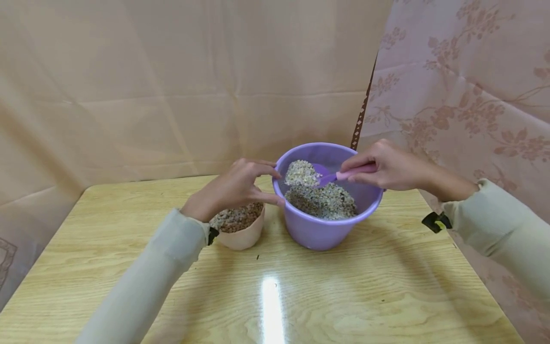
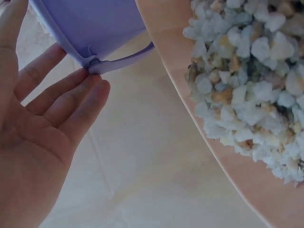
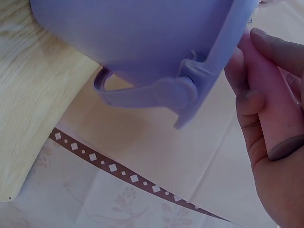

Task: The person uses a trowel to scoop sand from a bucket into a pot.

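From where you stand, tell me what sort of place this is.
Probably a curtained-off tabletop workspace: a wood-grain table, beige cloth hung behind it, and flower-patterned pink fabric on the right.

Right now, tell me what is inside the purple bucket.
The purple bucket holds loose gravel; over it, the right hand holds a loaded purple scoop. The bucket's floor is covered by gravel and cannot be seen.

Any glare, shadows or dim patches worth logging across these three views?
Head: the table carries a narrow white glare streak and soft shadows; left wrist: dimmer overall, the left hand in shade; right wrist: also dim, the pattern on the floral cloth faint.
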{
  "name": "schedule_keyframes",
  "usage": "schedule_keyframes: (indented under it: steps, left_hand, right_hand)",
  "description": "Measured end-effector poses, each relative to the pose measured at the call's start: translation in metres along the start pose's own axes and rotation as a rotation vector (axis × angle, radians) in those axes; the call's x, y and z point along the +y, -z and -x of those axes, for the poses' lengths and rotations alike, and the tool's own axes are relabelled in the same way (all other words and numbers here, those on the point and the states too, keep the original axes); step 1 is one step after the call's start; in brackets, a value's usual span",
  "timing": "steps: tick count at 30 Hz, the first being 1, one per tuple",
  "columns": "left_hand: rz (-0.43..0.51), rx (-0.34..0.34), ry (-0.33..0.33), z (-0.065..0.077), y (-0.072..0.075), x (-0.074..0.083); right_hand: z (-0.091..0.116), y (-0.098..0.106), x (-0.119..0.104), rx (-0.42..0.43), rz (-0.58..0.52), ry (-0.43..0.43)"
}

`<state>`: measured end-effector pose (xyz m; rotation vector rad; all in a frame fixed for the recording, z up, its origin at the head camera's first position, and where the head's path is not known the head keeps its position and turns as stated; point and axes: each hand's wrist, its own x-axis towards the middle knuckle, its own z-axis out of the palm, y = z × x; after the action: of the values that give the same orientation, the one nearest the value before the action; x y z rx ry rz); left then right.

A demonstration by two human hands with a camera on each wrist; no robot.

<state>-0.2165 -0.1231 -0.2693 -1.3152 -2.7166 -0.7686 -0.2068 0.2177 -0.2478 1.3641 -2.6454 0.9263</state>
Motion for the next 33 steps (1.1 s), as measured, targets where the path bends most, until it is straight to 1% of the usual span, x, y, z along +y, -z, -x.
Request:
schedule_keyframes:
  steps: [6,13,18,20,24,27,30,33]
  left_hand:
    - [0.006,-0.024,0.022,0.002,0.004,0.001]
    - [0.011,-0.026,0.033,0.006,0.006,-0.002]
    - [0.049,-0.057,0.072,0.012,0.009,-0.001]
    - [0.052,-0.062,0.081,0.015,0.010,-0.002]
    - [-0.001,-0.047,0.070,0.023,0.013,-0.007]
    - [-0.013,-0.029,0.070,0.030,0.016,-0.012]
    - [-0.003,-0.014,0.089,0.038,0.017,-0.016]
    - [0.004,-0.003,0.118,0.045,0.018,-0.020]
  right_hand:
    - [0.000,0.008,-0.006,0.005,0.015,-0.002]
    - [-0.003,0.017,-0.010,-0.012,0.025,0.004]
    - [-0.006,0.022,-0.014,-0.027,0.019,0.008]
    - [-0.008,0.023,-0.016,-0.030,0.018,0.013]
    - [-0.014,0.024,-0.021,-0.030,0.044,0.020]
    - [-0.019,0.024,-0.023,-0.025,0.070,0.045]
    - [-0.023,0.023,-0.025,-0.020,0.088,0.070]
    - [-0.025,0.022,-0.026,-0.029,0.081,0.072]
